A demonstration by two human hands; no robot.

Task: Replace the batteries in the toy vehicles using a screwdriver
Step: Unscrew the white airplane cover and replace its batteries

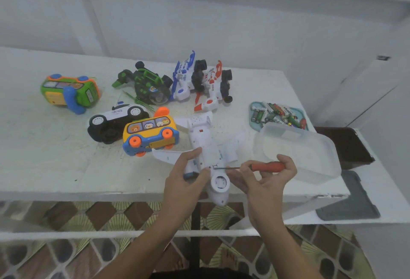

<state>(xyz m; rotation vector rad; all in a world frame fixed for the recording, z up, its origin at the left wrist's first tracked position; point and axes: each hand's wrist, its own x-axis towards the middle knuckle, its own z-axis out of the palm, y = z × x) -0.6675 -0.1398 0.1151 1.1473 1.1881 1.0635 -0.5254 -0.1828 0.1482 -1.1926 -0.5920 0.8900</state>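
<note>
The left hand grips the upturned toy plane at the near edge of the table, fingers curled round its body; the plane's long axis runs away from the person. The screwdriver lies crosswise, tip at the belly. The right hand pinches its handle.

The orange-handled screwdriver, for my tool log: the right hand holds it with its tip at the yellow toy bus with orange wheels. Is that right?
No. The head view shows the right hand holding the orange-handled screwdriver with its tip at the white plastic toy aeroplane, not the yellow toy bus.
</note>
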